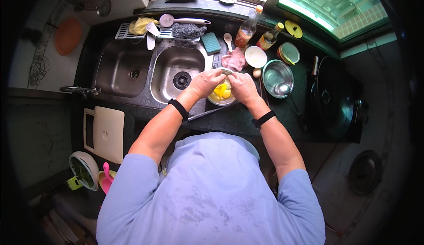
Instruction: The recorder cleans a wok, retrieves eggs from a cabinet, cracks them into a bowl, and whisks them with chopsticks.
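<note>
A metal bowl [221,102] sits on the dark counter to the right of the sink, with raw eggs [222,91] and bright yellow yolks inside. Over its left rim my left hand [207,82] bends its fingers inward. My right hand [243,85] is over the right rim, fingertips close to those of the left. Whatever the fingertips may hold is too small and covered to make out. A whole egg [256,72] lies just beyond my right hand, beside a white bowl [255,56]. A crumpled pink cloth [234,59] lies behind the metal bowl.
Left of the bowl is a double steel sink [179,59]. To the right stand a steel basin [278,76] with a ladle [282,89], and a large dark wok [334,96]. Behind are a glass bottle [245,31], a smaller bottle [268,39] and a green sponge [211,43].
</note>
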Available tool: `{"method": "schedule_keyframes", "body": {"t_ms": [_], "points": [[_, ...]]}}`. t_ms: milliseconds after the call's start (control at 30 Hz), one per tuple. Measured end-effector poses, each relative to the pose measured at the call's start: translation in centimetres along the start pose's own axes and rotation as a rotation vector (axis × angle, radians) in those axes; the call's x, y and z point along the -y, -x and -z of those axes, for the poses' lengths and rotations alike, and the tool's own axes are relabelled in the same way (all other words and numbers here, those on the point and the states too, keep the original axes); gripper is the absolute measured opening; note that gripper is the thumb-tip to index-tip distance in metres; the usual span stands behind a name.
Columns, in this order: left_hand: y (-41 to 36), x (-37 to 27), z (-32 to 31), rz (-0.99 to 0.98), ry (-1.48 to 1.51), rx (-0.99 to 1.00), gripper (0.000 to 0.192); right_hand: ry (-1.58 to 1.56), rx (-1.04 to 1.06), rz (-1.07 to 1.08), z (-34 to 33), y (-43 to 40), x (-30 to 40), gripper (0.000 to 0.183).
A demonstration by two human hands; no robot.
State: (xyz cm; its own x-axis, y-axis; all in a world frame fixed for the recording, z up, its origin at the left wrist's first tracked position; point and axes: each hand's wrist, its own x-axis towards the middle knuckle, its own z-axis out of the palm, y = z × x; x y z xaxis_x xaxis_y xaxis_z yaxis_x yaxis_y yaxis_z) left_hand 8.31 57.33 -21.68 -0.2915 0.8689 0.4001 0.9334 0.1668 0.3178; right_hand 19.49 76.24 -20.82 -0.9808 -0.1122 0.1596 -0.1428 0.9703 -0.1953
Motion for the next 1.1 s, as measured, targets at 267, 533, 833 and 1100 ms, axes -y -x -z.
{"method": "schedule_keyframes", "body": {"t_ms": [267,533,833,1100], "points": [[0.3,0.2,0.1,0.03,0.003,-0.028,0.028,-0.125,-0.064,-0.068,-0.4,0.7,0.4,0.029],[0.5,1.7,-0.9,0.872,1.064,-0.056,0.046,-1.235,0.061,-0.526,-3.0,0.9,-1.6,0.055],[-1.8,-0.3,0.8,0.808,1.11,0.078,0.04,-1.546,0.021,-0.655,-1.7,1.2,-1.0,0.045],[-6.6,-3.7,2.2,0.348,0.581,0.066,0.05,-1.584,-0.039,-0.671,0.8,1.6,-1.3,0.036]]}}
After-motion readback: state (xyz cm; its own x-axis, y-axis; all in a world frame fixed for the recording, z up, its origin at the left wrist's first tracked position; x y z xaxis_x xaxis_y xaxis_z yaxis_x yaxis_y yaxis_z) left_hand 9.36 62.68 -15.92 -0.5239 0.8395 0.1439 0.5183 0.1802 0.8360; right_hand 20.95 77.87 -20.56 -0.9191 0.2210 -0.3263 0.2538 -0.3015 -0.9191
